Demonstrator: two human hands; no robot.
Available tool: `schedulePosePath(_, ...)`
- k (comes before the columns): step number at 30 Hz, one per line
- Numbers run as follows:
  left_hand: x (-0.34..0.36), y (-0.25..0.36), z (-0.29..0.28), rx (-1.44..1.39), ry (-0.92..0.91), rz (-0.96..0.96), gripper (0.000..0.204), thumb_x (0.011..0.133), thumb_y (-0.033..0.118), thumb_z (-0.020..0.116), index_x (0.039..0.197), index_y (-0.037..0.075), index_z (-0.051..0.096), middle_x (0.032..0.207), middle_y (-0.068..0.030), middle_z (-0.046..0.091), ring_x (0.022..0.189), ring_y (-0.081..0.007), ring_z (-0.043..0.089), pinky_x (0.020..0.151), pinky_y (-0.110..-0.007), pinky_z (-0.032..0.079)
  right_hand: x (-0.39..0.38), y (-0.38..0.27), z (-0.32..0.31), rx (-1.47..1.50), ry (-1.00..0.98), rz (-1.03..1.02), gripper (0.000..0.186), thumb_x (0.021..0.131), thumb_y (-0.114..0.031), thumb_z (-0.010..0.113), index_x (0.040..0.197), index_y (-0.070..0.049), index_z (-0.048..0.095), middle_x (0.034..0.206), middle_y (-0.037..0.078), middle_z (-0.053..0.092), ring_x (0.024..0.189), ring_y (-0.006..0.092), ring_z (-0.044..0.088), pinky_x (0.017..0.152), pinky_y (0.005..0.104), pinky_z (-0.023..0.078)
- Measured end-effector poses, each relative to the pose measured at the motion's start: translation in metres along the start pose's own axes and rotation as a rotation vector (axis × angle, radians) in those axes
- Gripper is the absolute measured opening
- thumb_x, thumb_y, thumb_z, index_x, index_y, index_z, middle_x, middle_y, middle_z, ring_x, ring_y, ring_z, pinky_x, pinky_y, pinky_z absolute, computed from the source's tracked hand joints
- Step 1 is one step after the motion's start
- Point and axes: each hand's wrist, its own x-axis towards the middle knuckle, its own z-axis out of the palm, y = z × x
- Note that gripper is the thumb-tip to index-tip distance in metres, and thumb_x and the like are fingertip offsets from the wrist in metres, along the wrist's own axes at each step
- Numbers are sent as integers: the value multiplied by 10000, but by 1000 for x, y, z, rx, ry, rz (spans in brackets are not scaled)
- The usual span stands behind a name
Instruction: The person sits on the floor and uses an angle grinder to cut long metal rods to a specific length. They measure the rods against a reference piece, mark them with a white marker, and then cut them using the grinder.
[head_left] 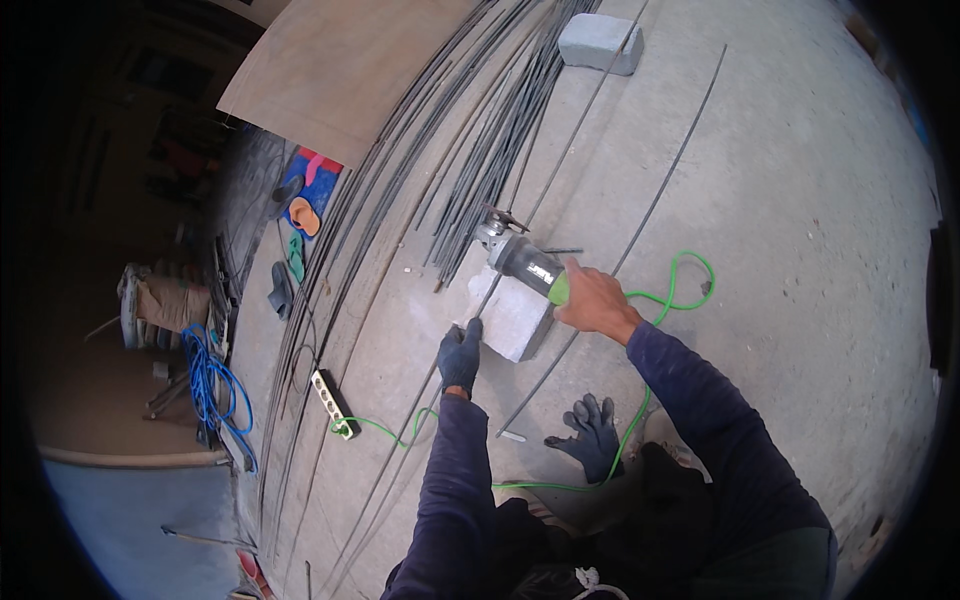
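My right hand (596, 302), bare, is wrapped round the green rear end of an angle grinder (527, 262). Its disc (507, 219) sits at the far left of the tool, close by a long steel rod (570, 150); whether they touch I cannot tell. In a dark glove, my left hand (460, 356) grips this rod just short of a pale concrete block (513, 325), over which the rod passes. A second grey block (600, 44) lies under the rod farther away. Near my body an unworn dark glove (590, 436) lies on the floor.
Bundled steel rods (500, 140) stretch across the left, beside a brown board (340, 70). Another rod (676, 160) lies to the right. A green cord (690, 307) loops near my right arm; a power strip (333, 403), sandals (303, 216) and blue cable (215, 385) are leftward.
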Motion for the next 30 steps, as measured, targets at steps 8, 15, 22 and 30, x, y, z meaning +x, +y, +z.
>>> schedulePosePath(8,1,7,-5,44,-49,-54,585,902,584,650,864,1,665,822,-211,699,794,-360,663,739,-466,480,0,-8,-2,-47,6,16,591,750,-246,791,1206,25,529,1068,249,706,1030,428,690,911,492,541)
schedulePosePath(15,4,-9,2,50,31,16,602,912,587,639,842,-8,696,777,-220,686,748,-337,660,699,-464,473,2,-15,-2,-96,2,28,604,752,-272,797,1217,8,533,1077,258,706,1034,432,689,920,492,542)
schedulePosePath(22,4,-5,4,89,8,0,621,921,596,615,868,-16,699,823,-250,698,797,-377,675,743,-477,485,6,-17,-1,-122,-3,51,582,752,-275,794,1195,4,540,1060,268,707,1030,445,687,916,499,546)
schedulePosePath(30,4,-5,3,105,0,-21,611,920,594,615,903,-11,704,885,-254,719,871,-402,692,777,-479,495,10,-17,0,-133,-9,46,586,747,-265,800,1191,17,543,1076,268,709,1043,450,683,927,494,544)
